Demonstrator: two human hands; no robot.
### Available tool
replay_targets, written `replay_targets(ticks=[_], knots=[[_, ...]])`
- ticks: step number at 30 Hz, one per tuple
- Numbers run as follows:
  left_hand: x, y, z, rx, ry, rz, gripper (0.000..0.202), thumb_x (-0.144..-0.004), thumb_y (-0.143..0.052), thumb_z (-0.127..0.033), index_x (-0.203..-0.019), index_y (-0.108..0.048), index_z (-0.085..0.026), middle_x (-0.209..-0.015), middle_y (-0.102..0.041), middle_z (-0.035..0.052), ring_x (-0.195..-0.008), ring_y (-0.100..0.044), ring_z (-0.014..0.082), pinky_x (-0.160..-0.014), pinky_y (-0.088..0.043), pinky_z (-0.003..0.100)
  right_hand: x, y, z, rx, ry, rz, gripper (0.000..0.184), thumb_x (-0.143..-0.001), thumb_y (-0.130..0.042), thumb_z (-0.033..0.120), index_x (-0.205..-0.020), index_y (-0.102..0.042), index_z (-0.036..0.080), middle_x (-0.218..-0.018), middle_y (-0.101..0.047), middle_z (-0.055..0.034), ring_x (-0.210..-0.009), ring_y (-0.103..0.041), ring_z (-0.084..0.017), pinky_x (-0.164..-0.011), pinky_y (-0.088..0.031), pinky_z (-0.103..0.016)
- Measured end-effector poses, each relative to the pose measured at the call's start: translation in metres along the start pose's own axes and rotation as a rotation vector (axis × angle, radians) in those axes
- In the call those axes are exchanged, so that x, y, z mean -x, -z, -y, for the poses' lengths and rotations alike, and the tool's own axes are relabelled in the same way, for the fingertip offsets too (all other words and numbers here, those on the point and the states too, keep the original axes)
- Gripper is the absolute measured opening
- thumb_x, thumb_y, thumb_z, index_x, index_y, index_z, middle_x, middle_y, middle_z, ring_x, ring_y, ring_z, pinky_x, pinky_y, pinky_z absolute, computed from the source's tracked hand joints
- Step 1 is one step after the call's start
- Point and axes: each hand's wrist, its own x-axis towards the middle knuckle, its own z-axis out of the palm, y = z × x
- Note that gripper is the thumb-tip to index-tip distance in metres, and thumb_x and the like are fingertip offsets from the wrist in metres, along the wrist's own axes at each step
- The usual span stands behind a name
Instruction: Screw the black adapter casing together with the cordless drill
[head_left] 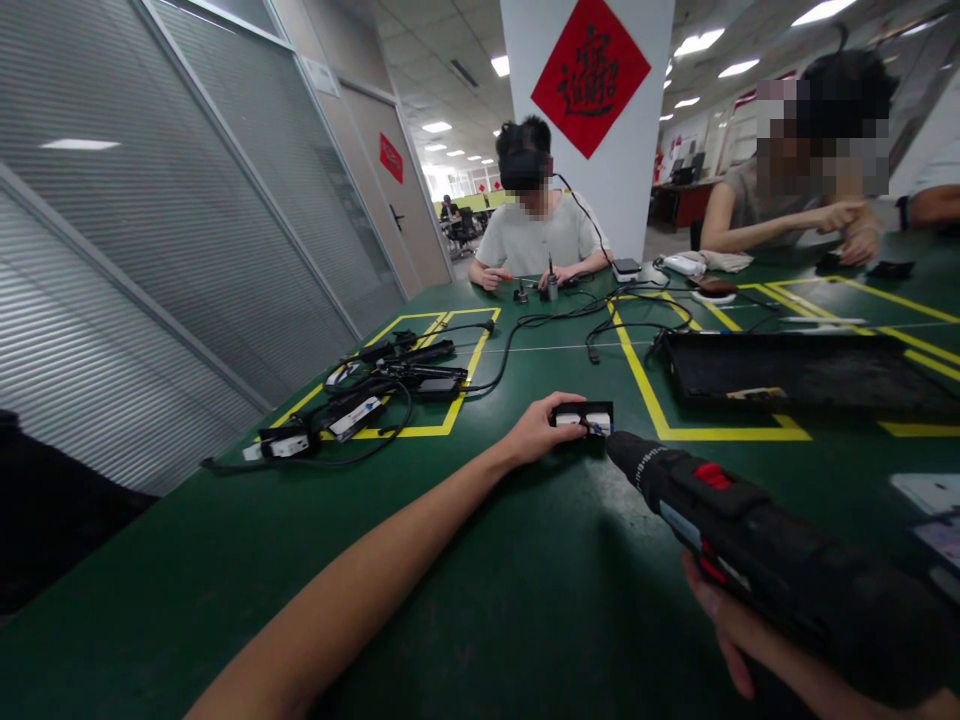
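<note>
My left hand (541,430) is closed on a small black casing (598,408) with white parts inside, holding it on the green table (450,560). Blue bits show near the casing's right end. In my right hand (720,610) is a black cordless drill (735,510) with red switches, seen from behind and above. Its chuck points at the casing's right side. Whether the bit touches the casing I cannot tell. The drill hides most of my right hand.
Black casings and cables (382,385) lie heaped inside yellow tape at the left. A black tray (810,370) stands at the right, with a loose cable (517,330) across the middle. Two people (536,235) work across the table, and a pale flat object (930,495) lies at the right edge.
</note>
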Motion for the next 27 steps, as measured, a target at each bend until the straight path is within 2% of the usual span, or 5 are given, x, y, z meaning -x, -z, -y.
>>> replay_targets(ticks=[7,11,16,21,27], knots=[[-0.001,0.0,0.002,0.048,0.01,0.006,0.057,-0.066,-0.069,-0.028,-0.118,-0.048,-0.017,-0.099,-0.061,0.0082,-0.084,-0.059,0.0146,-0.076,-0.046,0.028,-0.001,-0.003,-0.002,0.02,-0.011,-0.033,0.022,-0.08,-0.049,0.042,-0.086,-0.059,0.025,-0.073,-0.066,-0.0008,-0.038,-0.057,-0.013,-0.035,-0.049,-0.024],[-0.001,0.0,0.002,0.061,0.007,0.005,0.057,-0.066,-0.069,-0.027,-0.118,-0.048,-0.015,-0.098,-0.061,0.0087,-0.083,-0.059,0.0141,-0.075,-0.046,0.028,-0.002,-0.001,-0.004,0.031,0.0,-0.011,0.02,-0.08,-0.049,0.042,-0.089,-0.057,0.026,-0.06,-0.062,0.0026,-0.037,-0.056,-0.012,-0.036,-0.047,-0.022],[-0.001,0.0,0.0,0.054,0.008,0.0,0.057,-0.066,-0.068,-0.026,-0.118,-0.048,-0.015,-0.099,-0.061,0.0092,-0.084,-0.059,0.0142,-0.076,-0.046,0.029,-0.001,-0.001,-0.002,0.002,-0.002,-0.011,0.019,-0.08,-0.049,0.04,-0.092,-0.054,0.026,-0.065,-0.063,0.0024,-0.037,-0.055,-0.01,-0.035,-0.045,-0.021],[0.0,0.001,-0.002,0.014,0.003,-0.009,0.056,-0.066,-0.068,-0.027,-0.118,-0.049,-0.015,-0.1,-0.06,0.0094,-0.085,-0.059,0.0151,-0.079,-0.045,0.031,0.0,0.003,0.003,0.06,-0.03,0.018,0.022,-0.082,-0.048,0.042,-0.091,-0.057,0.025,-0.054,-0.059,0.0029,-0.039,-0.058,-0.013,-0.037,-0.047,-0.021],[0.0,0.0,-0.003,0.001,0.007,-0.015,0.055,-0.066,-0.067,-0.026,-0.117,-0.049,-0.015,-0.099,-0.061,0.0089,-0.084,-0.059,0.0151,-0.077,-0.046,0.03,-0.003,-0.011,-0.015,0.063,-0.053,-0.068,0.023,-0.082,-0.048,0.04,-0.068,-0.054,0.023,-0.046,-0.054,0.0049,-0.035,-0.054,-0.01,-0.033,-0.045,-0.018]])
